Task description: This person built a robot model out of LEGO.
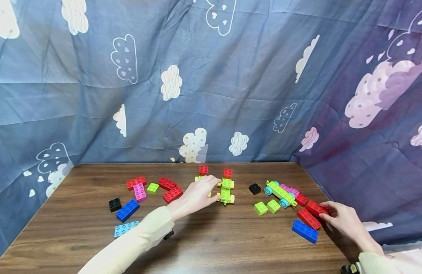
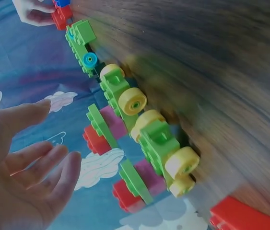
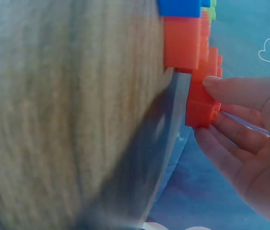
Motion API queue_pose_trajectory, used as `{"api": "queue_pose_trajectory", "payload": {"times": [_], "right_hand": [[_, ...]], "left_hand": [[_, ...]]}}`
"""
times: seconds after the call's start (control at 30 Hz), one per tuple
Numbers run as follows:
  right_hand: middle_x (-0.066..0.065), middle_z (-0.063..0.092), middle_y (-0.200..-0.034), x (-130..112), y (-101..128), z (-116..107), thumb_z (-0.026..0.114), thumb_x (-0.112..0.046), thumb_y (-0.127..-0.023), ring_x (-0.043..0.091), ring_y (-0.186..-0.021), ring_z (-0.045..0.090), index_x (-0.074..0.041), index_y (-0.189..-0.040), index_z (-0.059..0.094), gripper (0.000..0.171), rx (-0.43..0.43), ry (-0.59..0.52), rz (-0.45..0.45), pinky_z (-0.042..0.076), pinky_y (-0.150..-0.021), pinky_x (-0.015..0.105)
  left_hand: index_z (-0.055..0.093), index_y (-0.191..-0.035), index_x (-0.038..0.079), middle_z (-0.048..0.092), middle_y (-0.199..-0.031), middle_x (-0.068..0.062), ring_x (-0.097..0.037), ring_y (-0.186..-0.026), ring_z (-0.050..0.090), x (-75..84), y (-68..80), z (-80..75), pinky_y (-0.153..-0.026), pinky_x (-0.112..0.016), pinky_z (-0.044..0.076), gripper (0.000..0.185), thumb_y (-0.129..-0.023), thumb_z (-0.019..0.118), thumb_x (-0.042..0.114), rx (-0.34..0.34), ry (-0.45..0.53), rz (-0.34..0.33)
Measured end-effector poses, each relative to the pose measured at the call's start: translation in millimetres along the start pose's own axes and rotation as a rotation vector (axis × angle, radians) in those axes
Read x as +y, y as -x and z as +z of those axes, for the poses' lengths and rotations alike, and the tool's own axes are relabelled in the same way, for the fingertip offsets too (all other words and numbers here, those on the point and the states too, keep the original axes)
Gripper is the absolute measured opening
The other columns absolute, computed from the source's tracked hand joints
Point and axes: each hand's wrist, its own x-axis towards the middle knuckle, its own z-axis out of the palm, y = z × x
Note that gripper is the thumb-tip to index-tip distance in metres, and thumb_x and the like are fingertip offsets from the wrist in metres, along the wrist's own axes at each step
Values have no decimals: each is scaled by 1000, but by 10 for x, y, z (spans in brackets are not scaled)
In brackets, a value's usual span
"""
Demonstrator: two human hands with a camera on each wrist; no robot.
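Left hand (image 1: 197,196) with fingers relaxed, holding nothing, at nine o'clock of green yellow-wheeled plastic brick cart (image 1: 226,190), right hand (image 1: 344,220) pinched long red plastic brick (image 1: 316,208), brown wooden table (image 1: 211,243).

Dark wood table (image 1: 211,243) carries scattered toy bricks (image 1: 168,190) (wheeled ones too).

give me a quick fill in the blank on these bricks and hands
1. The right hand grips a ___ brick at the table's edge.
2. The car nearest the left hand has ___ wheels.
3. The other car has ___ wheels.
4. The table is made of ___.

Missing words: red; yellow; blue; wood
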Motion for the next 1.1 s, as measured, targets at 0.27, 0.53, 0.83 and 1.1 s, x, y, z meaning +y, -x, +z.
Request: {"api": "queue_pose_trajectory", "payload": {"times": [0.27,0.53,0.83,1.1], "right_hand": [[11,74,-86,-45,-33,-36,86,-14,-73,-11,-68,55,-2,-100,72,32,45,-1,-41,50,-59,21],[12,75,-88,-209,-46,-66,87,-11,-71,-13,-68,55,-3,-100,72,34,97,-28,-93,46,-60,9],[12,74,-89,-449,-94,-69,89,-10,-67,1,-70,64,-4,-100,73,37,141,-23,-172,42,-64,-1],[11,74,-94,-673,-105,-29,90,-9,-64,16,-73,69,-6,-99,73,39,179,-8,-248,37,-69,-6]], "left_hand": [[65,-122,7,68,-120,-8,-23,-113,64,-110,293,-123,-92,-40,56,44,-85,78,27,-28,-4,13],[66,-120,5,69,-113,-7,-22,-105,66,-314,606,-156,-89,-40,57,44,-83,80,25,6,-27,9],[65,-120,5,69,-119,-10,-27,-113,65,-455,914,-215,-94,-46,55,44,-83,79,24,-55,-6,-88],[66,-121,7,68,-123,-10,-29,-118,63,-541,1162,-262,-96,-48,53,43,-84,79,23,-85,28,-152]]}}
